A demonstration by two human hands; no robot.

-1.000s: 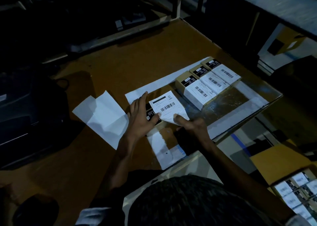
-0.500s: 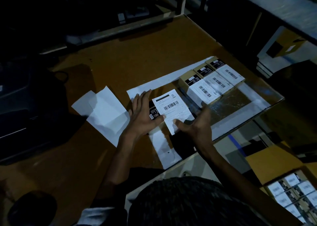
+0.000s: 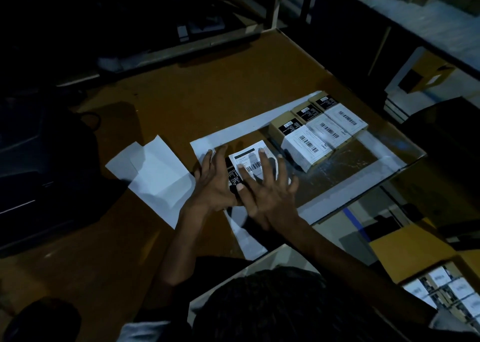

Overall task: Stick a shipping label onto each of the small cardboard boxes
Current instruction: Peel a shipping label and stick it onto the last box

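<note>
Head view, one dim frame over a brown table [image 3: 181, 87].

Item 1: shipping label [image 3: 249, 157], white with a barcode, lying flat on top of a small cardboard box [image 3: 232, 176] at the near middle of the table. Only the box's dark printed end shows, at the label's left edge.

Item 2: right hand [image 3: 267, 198], fingers straight and spread, laid over the label from the near side. The fingertips [image 3: 262, 151] reach the label's far edge and the thumb lies along its left part, by the barcode. Nothing is pinched or held.

Item 3: left hand [image 3: 214, 183], fingers straight and close together, resting against the box's left side, just beside the label. The thumb lies at the box's near end. Whether it presses cannot be told.

Item 4: three labelled boxes [image 3: 319, 131], side by side and touching, in a row to the right and beyond the hands, apart from them.

Item 5: loose white backing sheets [image 3: 153, 170], left of the left hand, overlapping.

Item 6: carton of more labelled boxes [image 3: 446, 292], lower right, off the table.
</note>
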